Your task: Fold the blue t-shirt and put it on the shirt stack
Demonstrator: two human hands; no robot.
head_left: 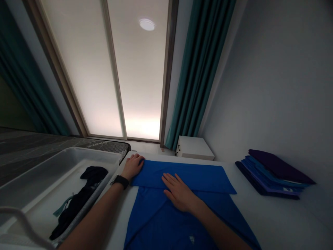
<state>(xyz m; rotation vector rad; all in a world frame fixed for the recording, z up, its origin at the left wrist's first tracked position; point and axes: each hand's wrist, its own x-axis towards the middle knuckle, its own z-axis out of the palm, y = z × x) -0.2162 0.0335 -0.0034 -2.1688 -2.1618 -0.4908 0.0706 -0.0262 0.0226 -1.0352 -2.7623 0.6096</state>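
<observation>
Blue garment (pixel 158 218) on white table (pixel 281 225), far end folded over. Right hand (pixel 179 192) flat atop, grip wide. Left hand (pixel 132 168) at far-left corner; can't tell its grip.

Garment (pixel 161 218) lies on table (pixel 283 222); bin (pixel 91 155) with clothing (pixel 75 205) inside stands left, clothes stack (pixel 275 175) rests right; cabinet (pixel 195 147) sits behind table, door panels (pixel 140 83) farther back

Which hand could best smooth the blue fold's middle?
Probably the right hand: it lies flat near the middle of the blue fold, while the left hand rests at its left end.
</observation>
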